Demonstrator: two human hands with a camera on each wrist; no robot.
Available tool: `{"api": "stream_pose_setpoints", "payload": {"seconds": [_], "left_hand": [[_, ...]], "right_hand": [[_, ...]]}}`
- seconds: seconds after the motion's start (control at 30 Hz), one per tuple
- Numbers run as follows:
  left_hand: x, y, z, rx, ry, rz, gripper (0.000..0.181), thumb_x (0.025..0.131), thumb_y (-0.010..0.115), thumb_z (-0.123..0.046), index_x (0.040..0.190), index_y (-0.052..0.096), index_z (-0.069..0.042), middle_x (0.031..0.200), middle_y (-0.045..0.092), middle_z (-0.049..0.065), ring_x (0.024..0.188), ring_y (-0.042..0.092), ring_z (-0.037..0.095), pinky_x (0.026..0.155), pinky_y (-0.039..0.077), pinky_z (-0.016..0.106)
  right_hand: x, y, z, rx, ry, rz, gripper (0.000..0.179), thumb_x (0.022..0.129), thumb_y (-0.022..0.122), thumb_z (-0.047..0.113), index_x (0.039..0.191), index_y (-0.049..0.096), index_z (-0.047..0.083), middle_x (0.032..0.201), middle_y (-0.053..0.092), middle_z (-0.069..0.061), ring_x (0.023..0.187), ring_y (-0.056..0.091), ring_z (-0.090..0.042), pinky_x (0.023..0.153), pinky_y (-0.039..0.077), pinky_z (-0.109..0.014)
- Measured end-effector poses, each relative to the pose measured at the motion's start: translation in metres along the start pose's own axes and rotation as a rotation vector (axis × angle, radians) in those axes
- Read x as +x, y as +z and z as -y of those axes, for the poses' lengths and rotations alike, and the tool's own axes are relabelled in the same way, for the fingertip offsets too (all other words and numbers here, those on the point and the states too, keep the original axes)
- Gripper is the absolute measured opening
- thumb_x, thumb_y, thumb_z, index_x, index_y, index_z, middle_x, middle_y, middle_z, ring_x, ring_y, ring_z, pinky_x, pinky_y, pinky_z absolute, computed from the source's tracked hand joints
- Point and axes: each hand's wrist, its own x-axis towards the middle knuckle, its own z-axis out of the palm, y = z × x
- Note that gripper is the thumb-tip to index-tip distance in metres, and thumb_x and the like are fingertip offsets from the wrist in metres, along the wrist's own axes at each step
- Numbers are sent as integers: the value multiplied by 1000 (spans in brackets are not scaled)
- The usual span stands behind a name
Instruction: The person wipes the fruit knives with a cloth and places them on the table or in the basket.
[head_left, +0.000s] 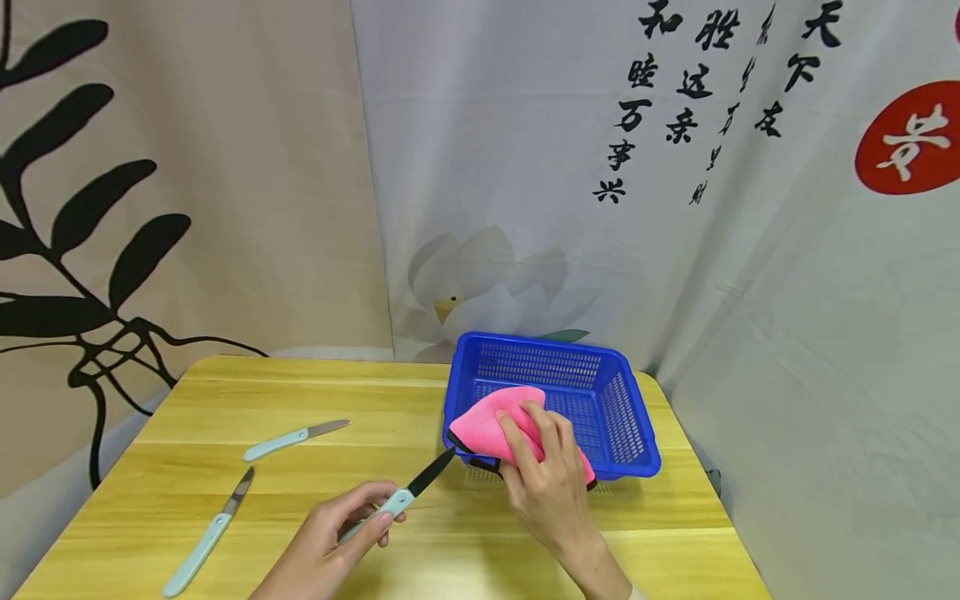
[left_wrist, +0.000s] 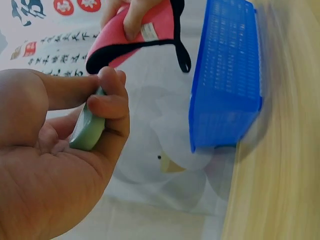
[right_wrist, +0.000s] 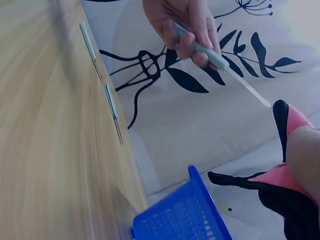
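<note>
My left hand [head_left: 337, 533] grips the pale green handle of a paring knife [head_left: 398, 502], its blade pointing up and right toward the cloth. In the left wrist view the handle end [left_wrist: 87, 131] shows between curled fingers, while the blade is hidden. My right hand [head_left: 551, 483] holds a bunched pink cloth [head_left: 483, 425] with black edging, above the near rim of the blue basket. A black loop [left_wrist: 183, 57] hangs from the cloth. In the right wrist view the knife tip is close to the cloth's black edge; whether they touch I cannot tell.
Two similar knives, one farther back [head_left: 288, 442] and one nearer [head_left: 210, 533], lie on the left of the wooden table [head_left: 375, 400]. The blue plastic basket [head_left: 637, 425] stands at the back right. A printed curtain [head_left: 285, 208] hangs behind the table.
</note>
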Motion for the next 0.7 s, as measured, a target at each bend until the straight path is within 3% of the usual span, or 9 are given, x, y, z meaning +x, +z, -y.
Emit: {"api": "stream_pose_setpoints", "payload": {"seconds": [0.17, 0.37, 0.57, 0.7], "left_hand": [[1, -4, 2, -11, -37, -49, 34, 117, 63, -29, 144, 68, -9, 110, 76, 6, 86, 71, 11, 63, 52, 27], [11, -2, -1, 15, -2, -175, 28, 117, 65, -24, 142, 70, -12, 102, 75, 4, 86, 71, 11, 62, 53, 27], [29, 2, -5, 25, 71, -187, 27, 117, 64, -21, 142, 70, -12, 96, 74, 1, 88, 73, 14, 70, 56, 27], [41, 6, -8, 27, 139, -176, 27, 116, 65, -19, 141, 71, -10, 105, 79, 2, 93, 75, 11, 79, 59, 24]], "right_hand": [[-3, -5, -2, 12, 15, -6, 53, 87, 68, 7, 139, 77, 7, 136, 70, -25, 112, 62, -42, 93, 57, -50], [-4, -3, 11, 54, -51, -41, 51, 84, 70, 9, 135, 78, 5, 134, 71, -26, 110, 63, -41, 94, 56, -49], [0, 3, 29, 55, -139, -59, 38, 100, 62, 13, 133, 79, 5, 132, 73, -25, 109, 64, -39, 94, 57, -47], [3, 6, 38, 61, -165, -61, 36, 108, 54, 15, 133, 79, 5, 131, 73, -25, 109, 65, -39, 95, 57, -47]]}}
